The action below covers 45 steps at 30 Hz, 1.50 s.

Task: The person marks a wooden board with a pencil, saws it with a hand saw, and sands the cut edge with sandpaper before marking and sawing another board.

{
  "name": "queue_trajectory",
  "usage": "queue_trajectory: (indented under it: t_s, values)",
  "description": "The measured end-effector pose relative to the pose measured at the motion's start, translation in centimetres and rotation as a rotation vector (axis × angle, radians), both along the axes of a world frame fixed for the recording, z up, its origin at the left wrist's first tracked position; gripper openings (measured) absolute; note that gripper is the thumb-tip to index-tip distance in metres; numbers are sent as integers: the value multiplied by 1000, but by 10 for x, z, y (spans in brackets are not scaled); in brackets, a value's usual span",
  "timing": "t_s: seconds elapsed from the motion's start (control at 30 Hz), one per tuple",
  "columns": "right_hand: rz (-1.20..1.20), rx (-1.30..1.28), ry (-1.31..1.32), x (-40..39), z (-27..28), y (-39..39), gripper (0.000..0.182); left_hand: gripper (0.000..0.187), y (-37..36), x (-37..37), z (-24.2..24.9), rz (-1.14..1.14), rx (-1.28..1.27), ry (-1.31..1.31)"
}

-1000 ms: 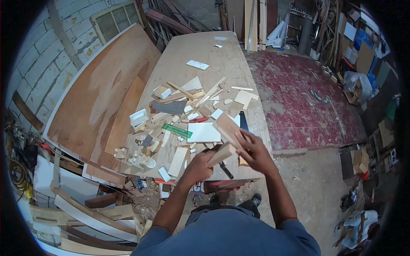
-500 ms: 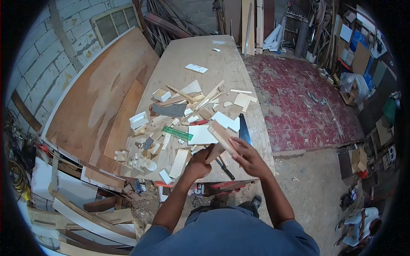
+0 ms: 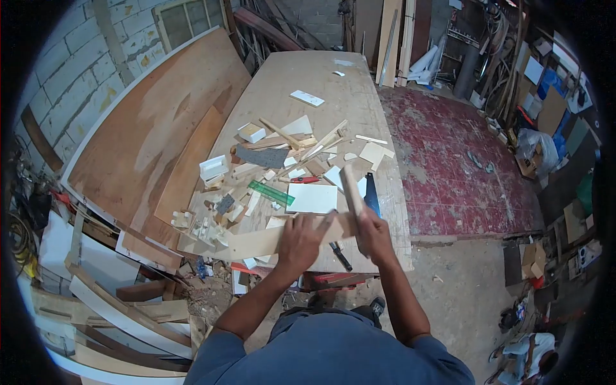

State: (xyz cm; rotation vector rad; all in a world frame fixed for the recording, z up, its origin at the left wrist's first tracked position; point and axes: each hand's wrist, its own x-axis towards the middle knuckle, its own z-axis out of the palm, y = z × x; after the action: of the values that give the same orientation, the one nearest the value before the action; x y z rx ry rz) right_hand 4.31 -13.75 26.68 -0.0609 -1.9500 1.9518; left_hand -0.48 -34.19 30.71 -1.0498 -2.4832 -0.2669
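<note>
Your left hand (image 3: 300,244) is closed over the pale board (image 3: 255,243) above the surface's (image 3: 308,77) near edge, probably to steady it; your right hand's (image 3: 373,235) grip is wrapped round the 2nd piece (image 3: 351,189), angled across the board's right end, likely for control; contact unclear. Room: scraps (image 3: 279,133) crowd left, saw (image 3: 372,196) and side edge bound right.

A soft, moderate light is cast over the tabletop (image 3: 311,74) and is thrown back most strongly by the white board (image 3: 312,199); the clutter (image 3: 552,112) along the far right is left dimmer. The right hand (image 3: 374,237) and the narrow wooden piece (image 3: 352,191) are slightly smeared by blur, while fine detail is softened throughout. Straight lines are bowed toward the edges by wide-lens distortion, and the corners are swallowed by black
</note>
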Motion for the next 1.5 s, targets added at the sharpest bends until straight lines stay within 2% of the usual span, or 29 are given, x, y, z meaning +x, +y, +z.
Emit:
queue_trajectory:
  t_s: [0.07, 0.1, 0.2, 0.27, 0.33, 0.4, 0.43, 0.47, 0.53, 0.6, 0.63, 0.67, 0.73, 0.8, 0.83, 0.9, 0.97, 1.03, 1.1, 1.17, 1.27, 1.3, 1.33, 1.37, 1.4, 1.47, 1.5]
  values:
    - [40, -243, -132, -10, 4, 9, 48, 60, 2, 6, -4, -100, -150, 75]
    - [-18, -248, -106, -16, 2, 6, 36, 57, 3, 1, -7, -98, -152, 118]
    - [-6, -210, -265, -4, -7, -4, 37, 67, -1, -31, -7, 25, -110, 39]
    - [-88, -136, -192, 6, -15, -25, 30, 65, -9, -48, -2, 51, -67, 31]
    - [-157, -180, -91, 2, -19, -31, 34, 63, -12, -47, -1, 68, -105, 65]
    - [20, -212, -232, -5, -16, -3, 42, 59, -5, -28, -8, -27, -148, 68]
    - [7, -231, -237, -17, -3, -1, 46, 60, -1, -18, -9, -70, -149, 52]
    - [-58, -395, -205, -21, 8, -7, 42, 60, 2, -11, -11, -112, -148, 34]
    - [-51, -280, -195, -31, -20, 0, 40, 62, 1, -19, -16, -89, -158, 27]
    - [31, -253, -374, -18, -39, -7, 37, 59, -9, -42, -23, 90, -149, -148]
    - [5, -191, -401, -5, -16, -28, 33, 61, -19, -58, -31, 119, -88, -143]
    - [74, -133, -406, -2, -41, -29, 33, 62, -30, -75, -38, 214, -122, -287]
    - [160, -205, -437, 1, -69, -30, 34, 60, -58, -95, -56, 349, 2, -409]
    - [189, -234, -449, -4, -104, -27, 31, 55, -103, -121, -114, 303, 322, -568]
    - [209, -266, -457, -5, -122, -25, 29, 55, -124, -119, -122, 312, 322, -572]
    - [259, -294, -530, -3, -152, -19, 27, 55, -160, -114, -135, 245, 702, -1163]
    - [325, -320, -602, -3, -194, -14, 25, 51, -195, -103, -152, 323, 635, -1249]
    - [259, -337, -818, -10, -244, -12, 27, 48, -216, -82, -167, 387, 746, -1210]
    - [263, -307, -820, -26, -264, -23, 24, 37, -225, -66, -154, 432, 868, -1178]
    - [273, -279, -828, -47, -279, -39, 22, 35, -235, -58, -154, 462, 926, -1183]
    - [380, -165, -656, -111, -292, -69, 23, 37, -247, -55, -156, 503, 950, -1217]
    - [374, -175, -616, -133, -291, -83, 28, 40, -247, -55, -152, 441, 975, -1246]
    - [393, -351, -518, -149, -277, -97, 34, 42, -245, -56, -146, 373, 998, -1274]
    - [373, -354, -616, -163, -253, -107, 40, 51, -242, -56, -134, 363, 983, -1236]
    - [341, -327, -719, -178, -242, -116, 53, 51, -236, -54, -121, 370, 982, -1225]
    - [416, -188, -703, -193, -224, -128, 66, 51, -226, -52, -99, 466, 1068, -1146]
    - [416, -197, -696, -199, -235, -133, 66, 51, -226, -57, -103, 465, 1058, -1141]
